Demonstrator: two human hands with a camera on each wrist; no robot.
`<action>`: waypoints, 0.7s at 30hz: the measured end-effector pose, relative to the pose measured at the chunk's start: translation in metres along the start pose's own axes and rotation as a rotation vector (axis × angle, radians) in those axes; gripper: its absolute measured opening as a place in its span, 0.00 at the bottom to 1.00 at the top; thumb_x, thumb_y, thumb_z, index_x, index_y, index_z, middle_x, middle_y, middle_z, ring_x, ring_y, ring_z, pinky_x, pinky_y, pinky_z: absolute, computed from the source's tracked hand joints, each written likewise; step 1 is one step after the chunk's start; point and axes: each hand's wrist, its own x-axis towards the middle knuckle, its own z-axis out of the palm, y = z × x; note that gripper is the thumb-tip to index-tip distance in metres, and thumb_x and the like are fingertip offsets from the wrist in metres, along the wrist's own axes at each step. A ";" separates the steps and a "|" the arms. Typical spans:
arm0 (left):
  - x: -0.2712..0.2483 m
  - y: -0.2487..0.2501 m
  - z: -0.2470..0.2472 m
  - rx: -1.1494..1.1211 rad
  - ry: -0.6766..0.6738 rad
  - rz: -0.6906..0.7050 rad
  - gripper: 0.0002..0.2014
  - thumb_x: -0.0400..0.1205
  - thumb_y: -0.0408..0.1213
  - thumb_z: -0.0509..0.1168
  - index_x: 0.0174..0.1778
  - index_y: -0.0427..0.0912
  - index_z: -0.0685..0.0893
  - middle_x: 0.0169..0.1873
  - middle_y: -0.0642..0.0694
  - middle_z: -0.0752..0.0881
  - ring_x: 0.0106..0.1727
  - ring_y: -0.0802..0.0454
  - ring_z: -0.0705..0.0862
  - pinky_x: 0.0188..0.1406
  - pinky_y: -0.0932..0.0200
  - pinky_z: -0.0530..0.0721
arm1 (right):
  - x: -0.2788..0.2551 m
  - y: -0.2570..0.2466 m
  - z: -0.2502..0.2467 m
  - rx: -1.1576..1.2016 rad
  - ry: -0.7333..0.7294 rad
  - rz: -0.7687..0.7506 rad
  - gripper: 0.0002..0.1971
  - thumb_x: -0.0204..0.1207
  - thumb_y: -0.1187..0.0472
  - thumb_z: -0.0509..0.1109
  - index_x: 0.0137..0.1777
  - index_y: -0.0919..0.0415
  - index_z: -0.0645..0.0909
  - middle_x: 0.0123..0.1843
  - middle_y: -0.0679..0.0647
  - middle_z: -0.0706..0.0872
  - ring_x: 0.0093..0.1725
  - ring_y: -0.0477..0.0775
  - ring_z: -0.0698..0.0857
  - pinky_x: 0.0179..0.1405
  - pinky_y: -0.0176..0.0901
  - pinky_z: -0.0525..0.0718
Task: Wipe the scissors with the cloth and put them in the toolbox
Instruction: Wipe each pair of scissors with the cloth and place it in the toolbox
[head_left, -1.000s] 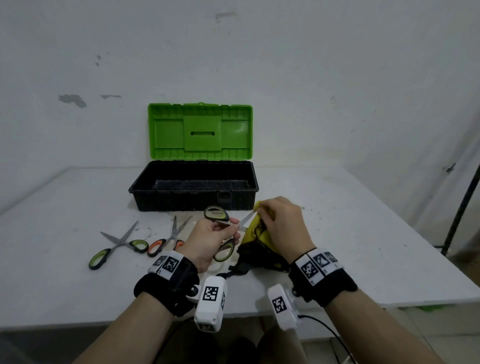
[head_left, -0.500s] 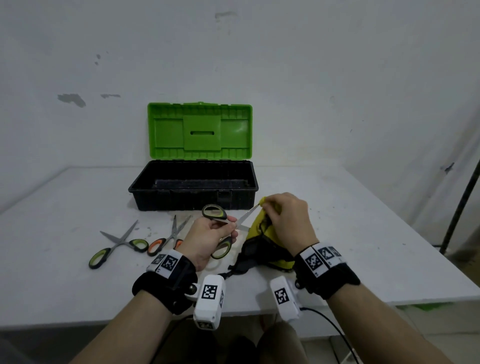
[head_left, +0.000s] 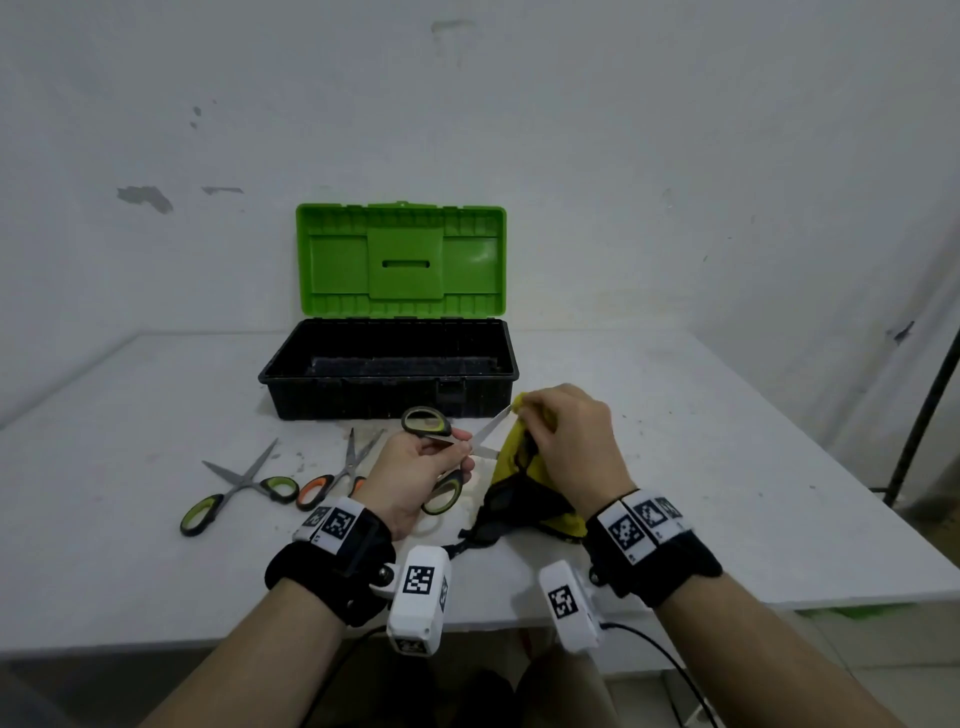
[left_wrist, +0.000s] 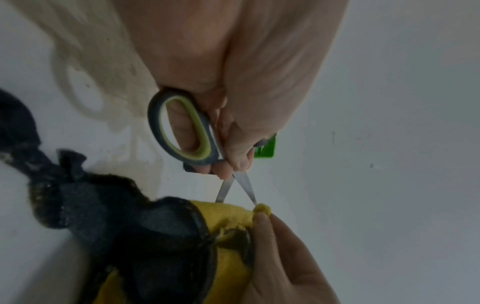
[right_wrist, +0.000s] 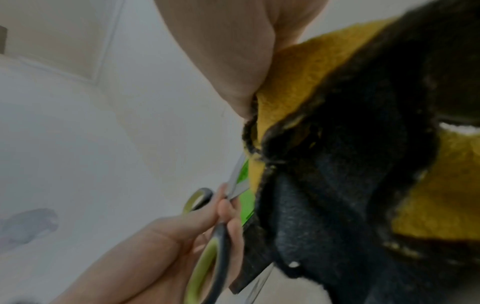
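Note:
My left hand (head_left: 415, 470) grips a pair of green-and-black handled scissors (head_left: 428, 422) near the pivot, with the blades spread apart. In the left wrist view the scissors (left_wrist: 182, 131) show one handle loop and both blades. My right hand (head_left: 566, 436) pinches the yellow-and-black cloth (head_left: 519, 488) around the tip of the upper blade. That cloth (left_wrist: 228, 218) covers the blade tip, and its lower end lies on the table. The cloth (right_wrist: 350, 144) fills the right wrist view beside the scissors (right_wrist: 215, 236). The black toolbox (head_left: 387, 371) stands open behind, its green lid (head_left: 400, 260) upright.
Two more pairs of scissors lie on the white table (head_left: 727, 467) to the left: a green-handled pair (head_left: 239, 488) and an orange-handled pair (head_left: 337, 473), both with blades spread. The wall stands right behind the toolbox. A dark pole (head_left: 924, 415) stands at the right edge.
My right hand has slid the cloth along the upper blade out to its tip, away from the left hand. The left hand keeps the scissors nearly still.

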 end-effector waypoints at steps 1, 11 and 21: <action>0.001 0.000 0.000 -0.011 0.004 -0.003 0.04 0.82 0.24 0.67 0.50 0.31 0.86 0.37 0.40 0.88 0.36 0.52 0.88 0.39 0.60 0.90 | -0.005 -0.006 0.001 0.023 -0.035 -0.042 0.05 0.76 0.64 0.72 0.46 0.56 0.89 0.43 0.51 0.86 0.43 0.48 0.83 0.46 0.30 0.75; 0.000 -0.001 0.001 0.037 -0.026 0.013 0.04 0.82 0.22 0.67 0.48 0.32 0.86 0.35 0.40 0.87 0.34 0.52 0.87 0.38 0.60 0.89 | 0.004 0.004 0.008 -0.006 -0.021 0.051 0.05 0.77 0.62 0.71 0.48 0.56 0.89 0.44 0.54 0.87 0.45 0.54 0.84 0.47 0.39 0.78; -0.001 0.001 0.005 0.052 -0.039 0.045 0.04 0.83 0.23 0.66 0.49 0.32 0.86 0.34 0.42 0.89 0.36 0.53 0.88 0.36 0.64 0.87 | -0.019 -0.020 0.016 0.044 -0.163 -0.090 0.05 0.77 0.63 0.71 0.46 0.57 0.88 0.45 0.52 0.86 0.45 0.51 0.83 0.47 0.39 0.80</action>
